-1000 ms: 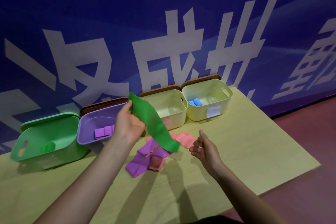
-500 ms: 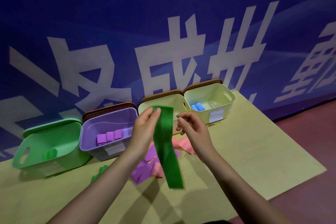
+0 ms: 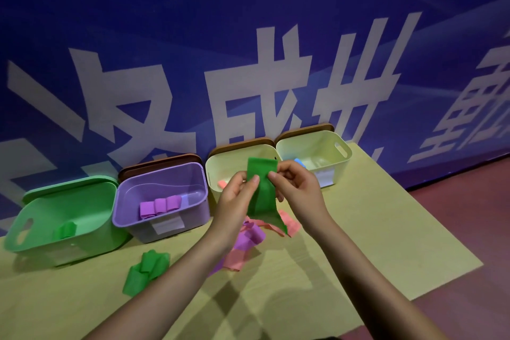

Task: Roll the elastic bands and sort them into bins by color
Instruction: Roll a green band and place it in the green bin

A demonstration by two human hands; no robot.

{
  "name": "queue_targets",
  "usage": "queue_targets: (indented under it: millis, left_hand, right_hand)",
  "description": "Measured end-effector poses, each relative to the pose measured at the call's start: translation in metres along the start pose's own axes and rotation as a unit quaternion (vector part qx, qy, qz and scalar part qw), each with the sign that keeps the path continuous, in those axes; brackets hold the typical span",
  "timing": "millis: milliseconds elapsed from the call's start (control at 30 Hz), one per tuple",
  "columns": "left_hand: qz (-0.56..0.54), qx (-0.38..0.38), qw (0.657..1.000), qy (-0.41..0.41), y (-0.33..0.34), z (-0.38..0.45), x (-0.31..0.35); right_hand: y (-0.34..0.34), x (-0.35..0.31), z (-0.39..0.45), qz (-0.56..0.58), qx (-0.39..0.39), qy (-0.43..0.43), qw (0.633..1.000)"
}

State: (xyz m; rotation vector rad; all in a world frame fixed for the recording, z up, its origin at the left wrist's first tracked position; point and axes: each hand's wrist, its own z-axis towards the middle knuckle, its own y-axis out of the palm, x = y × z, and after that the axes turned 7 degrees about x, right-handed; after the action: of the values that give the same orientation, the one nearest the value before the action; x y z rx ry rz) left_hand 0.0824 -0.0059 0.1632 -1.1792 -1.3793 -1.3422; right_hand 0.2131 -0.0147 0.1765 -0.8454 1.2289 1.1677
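Green band (image 3: 261, 190) upright, top edge pinched between both raised hands.

Four bins (image 3: 162, 201) in a row behind loose bands (image 3: 248, 240) on the table (image 3: 372, 243), wall (image 3: 248, 36) behind

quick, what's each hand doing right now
Left hand: pinching the top of the green band.
Right hand: pinching the same green band near its top edge.
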Motion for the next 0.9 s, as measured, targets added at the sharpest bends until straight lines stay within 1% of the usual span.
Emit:
queue_targets:
  millis: [200, 267, 400, 500, 567, 633, 667, 800, 900]
  left_hand:
    - [-0.054, -0.056, 0.995, -0.063, 0.007, -0.005, -0.010]
    - [-0.047, -0.074, 0.992, -0.088, 0.007, -0.007, -0.015]
    - [-0.030, -0.086, 0.977, -0.192, 0.001, -0.013, -0.039]
    - [0.002, -0.084, 0.968, -0.236, -0.014, -0.015, -0.068]
    - [0.015, -0.070, 0.965, -0.250, -0.025, -0.019, -0.086]
    - [0.026, -0.058, 0.967, -0.248, -0.034, -0.023, -0.098]
    - [0.048, -0.054, 0.968, -0.238, -0.036, -0.025, -0.101]
    - [0.217, -0.014, 0.962, -0.165, -0.044, -0.024, -0.112]
    - [0.310, -0.047, 0.941, -0.124, -0.049, -0.019, -0.123]
  right_hand:
    - [-0.007, 0.013, 0.003, 0.020, 0.018, 0.030, 0.999]
    - [-0.011, 0.021, 0.008, 0.033, 0.027, 0.051, 0.998]
    - [-0.018, 0.033, 0.026, 0.070, 0.096, 0.106, 0.987]
    - [-0.027, 0.035, 0.036, 0.081, 0.148, 0.125, 0.978]
    - [-0.035, 0.034, 0.040, 0.088, 0.177, 0.127, 0.972]
    - [-0.040, 0.036, 0.039, 0.084, 0.188, 0.126, 0.970]
    - [-0.041, 0.038, 0.038, 0.077, 0.190, 0.127, 0.970]
    - [-0.033, 0.045, 0.028, 0.062, 0.180, 0.163, 0.968]
    - [-0.022, 0.042, 0.020, 0.045, 0.146, 0.159, 0.975]
